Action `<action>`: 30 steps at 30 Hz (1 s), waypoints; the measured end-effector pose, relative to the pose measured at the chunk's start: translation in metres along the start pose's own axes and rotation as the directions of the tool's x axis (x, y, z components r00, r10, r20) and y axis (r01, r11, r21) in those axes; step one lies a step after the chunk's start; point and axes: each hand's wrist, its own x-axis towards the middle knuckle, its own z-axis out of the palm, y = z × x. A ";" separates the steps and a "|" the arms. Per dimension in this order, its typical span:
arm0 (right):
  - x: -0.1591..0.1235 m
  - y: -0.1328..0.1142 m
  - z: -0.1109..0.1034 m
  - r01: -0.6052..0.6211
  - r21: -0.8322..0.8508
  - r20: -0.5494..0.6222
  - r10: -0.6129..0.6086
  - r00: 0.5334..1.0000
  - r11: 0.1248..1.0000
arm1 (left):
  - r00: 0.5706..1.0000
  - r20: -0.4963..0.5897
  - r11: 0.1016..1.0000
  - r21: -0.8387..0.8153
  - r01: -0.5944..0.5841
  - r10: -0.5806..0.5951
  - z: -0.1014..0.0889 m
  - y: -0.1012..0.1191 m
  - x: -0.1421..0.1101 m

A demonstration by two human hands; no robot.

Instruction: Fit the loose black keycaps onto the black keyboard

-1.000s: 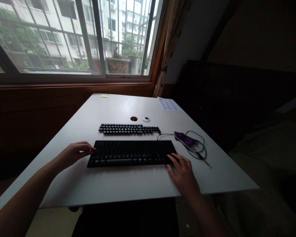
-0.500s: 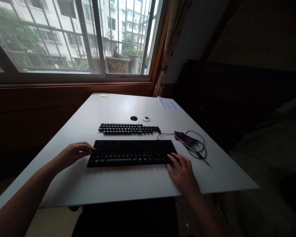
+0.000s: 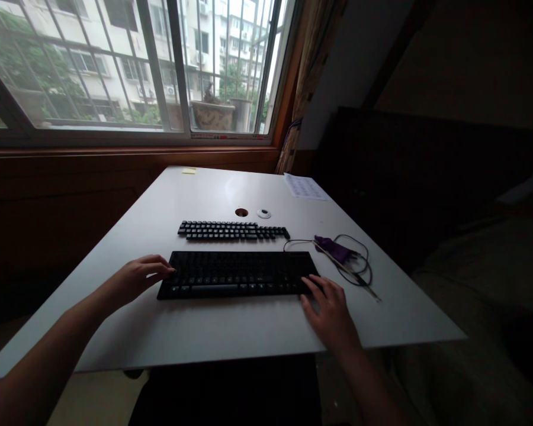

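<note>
A black keyboard [image 3: 231,273] lies near the front of the white table. Keycaps show in its lower rows, while the upper area is dark and hard to read. At its left end, my left hand [image 3: 144,273] reaches in with thumb and fingertips brought together over the key area; anything pinched there is too small to make out. My right hand [image 3: 331,307] grips the front right corner, fingers on top and thumb by the front edge. Behind the keyboard, loose black keycaps [image 3: 222,231] are lined up in rows.
Right of the keyboard lie a purple cloth [image 3: 333,249], a looped black cable [image 3: 370,269] and a thin stick [image 3: 366,287]. Farther back are a round cable hole [image 3: 241,212], a white ring-shaped cover [image 3: 263,213], a printed sheet [image 3: 305,187] and a yellow note [image 3: 189,171].
My left hand has shifted slightly right, its fingertips now a little farther over the keyboard's left end. My right hand and the keyboard stay in place.
</note>
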 end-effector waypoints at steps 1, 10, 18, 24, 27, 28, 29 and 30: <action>0.000 0.000 0.000 0.001 0.001 0.001 -0.001 1.000 1.000 | 1.000 -0.010 1.000 -0.003 0.000 0.000 0.001 0.000 -0.001; 0.005 -0.005 -0.006 0.022 -0.014 -0.050 -0.022 0.998 1.000 | 0.972 -0.144 0.982 -0.076 0.175 -0.184 0.014 0.003 -0.010; 0.057 -0.101 -0.005 0.323 0.301 0.084 -0.362 0.928 0.897 | 0.904 -0.251 0.937 -0.137 0.320 -0.346 0.022 -0.003 -0.009; 0.109 -0.197 0.044 0.558 0.453 0.119 -0.667 0.735 0.695 | 0.895 -0.321 0.930 0.094 0.354 -0.309 0.025 -0.013 -0.020; 0.119 -0.222 0.066 0.611 0.416 0.115 -0.706 0.699 0.673 | 0.922 -0.315 0.918 0.248 0.309 -0.225 0.027 -0.016 -0.023; 0.120 -0.227 0.071 0.621 0.402 0.115 -0.710 0.695 0.673 | 0.927 -0.314 0.912 0.281 0.297 -0.205 0.028 -0.017 -0.024; 0.120 -0.230 0.074 0.624 0.394 0.109 -0.709 0.697 0.675 | 0.928 -0.318 0.906 0.305 0.294 -0.194 0.029 -0.018 -0.024; 0.118 -0.231 0.076 0.624 0.390 0.103 -0.706 0.701 0.677 | 0.929 -0.321 0.900 0.323 0.293 -0.187 0.030 -0.019 -0.025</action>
